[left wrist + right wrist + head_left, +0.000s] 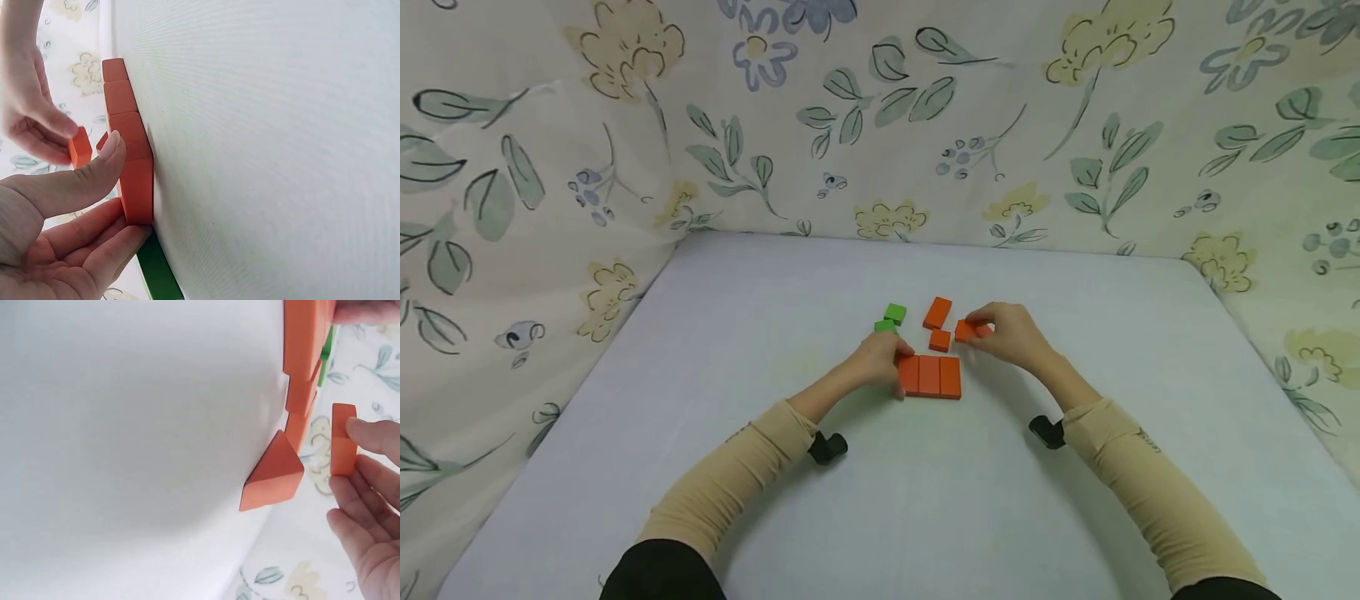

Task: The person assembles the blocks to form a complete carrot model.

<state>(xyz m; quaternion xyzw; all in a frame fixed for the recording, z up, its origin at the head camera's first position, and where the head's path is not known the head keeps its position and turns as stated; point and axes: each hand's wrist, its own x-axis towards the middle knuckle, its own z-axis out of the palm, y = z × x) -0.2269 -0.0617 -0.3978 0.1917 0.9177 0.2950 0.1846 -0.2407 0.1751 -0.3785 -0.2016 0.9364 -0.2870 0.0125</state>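
Note:
Three flat orange blocks (929, 377) lie side by side in a row on the table. My left hand (874, 362) grips the left end of this row, thumb at the near side and fingers at the far side; in the left wrist view the thumb and fingertips touch the end block (137, 187). To the right, my right hand (1011, 333) pinches a small orange block (343, 440) between thumb and fingers, held above the table. Below it, a wedge-looking orange block (275, 478) stands on the table in the right wrist view.
Beyond the row lie a longer orange block (937, 313) and a small orange one (940, 340). Two green blocks (895, 313) sit past my left hand. A white table (925, 500) meets flowered cloth (880, 150) at its back and sides.

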